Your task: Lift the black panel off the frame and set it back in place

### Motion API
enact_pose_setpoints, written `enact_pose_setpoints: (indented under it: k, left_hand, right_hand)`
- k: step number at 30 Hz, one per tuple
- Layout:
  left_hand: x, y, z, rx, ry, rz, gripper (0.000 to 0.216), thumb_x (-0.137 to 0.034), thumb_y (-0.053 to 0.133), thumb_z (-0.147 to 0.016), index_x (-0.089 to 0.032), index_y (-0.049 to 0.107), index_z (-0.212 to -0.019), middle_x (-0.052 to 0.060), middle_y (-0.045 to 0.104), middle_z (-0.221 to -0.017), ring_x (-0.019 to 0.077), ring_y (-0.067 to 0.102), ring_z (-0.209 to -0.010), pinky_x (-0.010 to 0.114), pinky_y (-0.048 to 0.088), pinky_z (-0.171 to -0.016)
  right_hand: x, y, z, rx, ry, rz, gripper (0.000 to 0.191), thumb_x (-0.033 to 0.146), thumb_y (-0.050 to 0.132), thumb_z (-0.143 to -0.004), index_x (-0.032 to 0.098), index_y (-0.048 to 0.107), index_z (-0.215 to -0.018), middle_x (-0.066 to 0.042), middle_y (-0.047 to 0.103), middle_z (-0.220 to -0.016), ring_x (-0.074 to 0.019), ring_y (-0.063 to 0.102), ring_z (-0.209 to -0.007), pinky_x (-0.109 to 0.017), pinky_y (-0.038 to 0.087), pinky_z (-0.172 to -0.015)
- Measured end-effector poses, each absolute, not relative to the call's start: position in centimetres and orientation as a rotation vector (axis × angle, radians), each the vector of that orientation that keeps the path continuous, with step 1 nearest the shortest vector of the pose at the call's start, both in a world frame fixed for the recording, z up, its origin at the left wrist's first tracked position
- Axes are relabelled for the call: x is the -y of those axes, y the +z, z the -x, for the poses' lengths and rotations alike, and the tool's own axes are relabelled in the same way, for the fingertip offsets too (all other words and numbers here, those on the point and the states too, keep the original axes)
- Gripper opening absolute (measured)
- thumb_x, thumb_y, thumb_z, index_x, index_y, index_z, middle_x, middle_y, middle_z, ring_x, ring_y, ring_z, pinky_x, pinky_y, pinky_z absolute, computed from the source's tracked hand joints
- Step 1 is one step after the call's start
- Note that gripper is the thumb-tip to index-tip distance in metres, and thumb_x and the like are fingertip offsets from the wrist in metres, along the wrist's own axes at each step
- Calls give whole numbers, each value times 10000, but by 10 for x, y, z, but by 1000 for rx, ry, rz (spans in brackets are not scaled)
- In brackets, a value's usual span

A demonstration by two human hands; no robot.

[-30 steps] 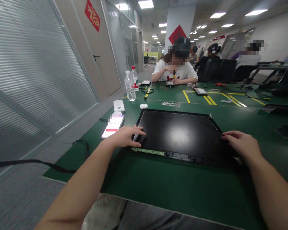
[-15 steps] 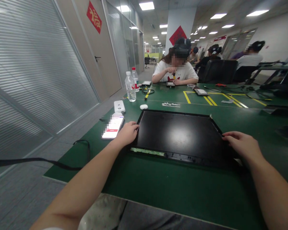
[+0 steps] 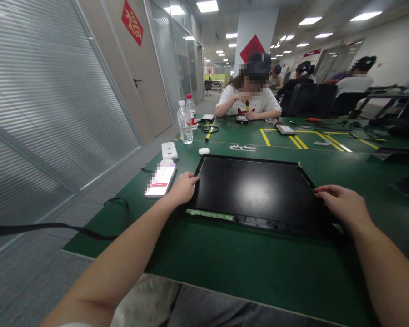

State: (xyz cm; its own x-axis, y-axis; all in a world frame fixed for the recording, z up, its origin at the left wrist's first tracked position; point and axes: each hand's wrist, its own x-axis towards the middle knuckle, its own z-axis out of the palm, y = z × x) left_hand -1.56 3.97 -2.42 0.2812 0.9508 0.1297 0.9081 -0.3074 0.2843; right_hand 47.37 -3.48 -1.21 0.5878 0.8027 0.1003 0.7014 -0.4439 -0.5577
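A flat black display panel [image 3: 248, 186] lies face up in front of me on the green table [image 3: 225, 259]. Along its near edge runs a strip of green circuit board [image 3: 209, 215]. My left hand [image 3: 184, 188] grips the panel's left edge, thumb and fingers closed on the frame. On the opposite side my right hand [image 3: 344, 202] pinches the right edge between thumb and fingertips. The undersides of both grips are hidden. Just left of my left hand rests a lit phone [image 3: 161, 180].
Beyond the phone are a white power bank [image 3: 169, 151] and a small white case [image 3: 204, 151]. Two bottles, one a clear bottle [image 3: 185, 123], stand farther back. A person [image 3: 247, 97] works across the table, holding a yellow-handled tool. A black strap [image 3: 54, 230] crosses the table's left edge.
Almost nothing differs. Both hands keep their hold on the panel's edges, and the right hand has shifted very slightly. The person opposite has moved a hand a little.
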Motion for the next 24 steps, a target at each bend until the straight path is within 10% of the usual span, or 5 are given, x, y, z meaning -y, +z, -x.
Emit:
enact_pose_setpoints:
  k: [24]
  left_hand:
    - [-37, -28, 18, -1919, 446, -2331, 443, -159, 525, -976, -100, 723, -1368, 240, 665, -1447, 387, 618, -1367, 541, 449, -1233]
  right_hand:
    - [36, -9, -477, 1146, 213, 2274, 263, 403, 625, -713, 270, 816, -836, -69, 801, -901, -293, 710, -880, -397, 527, -810]
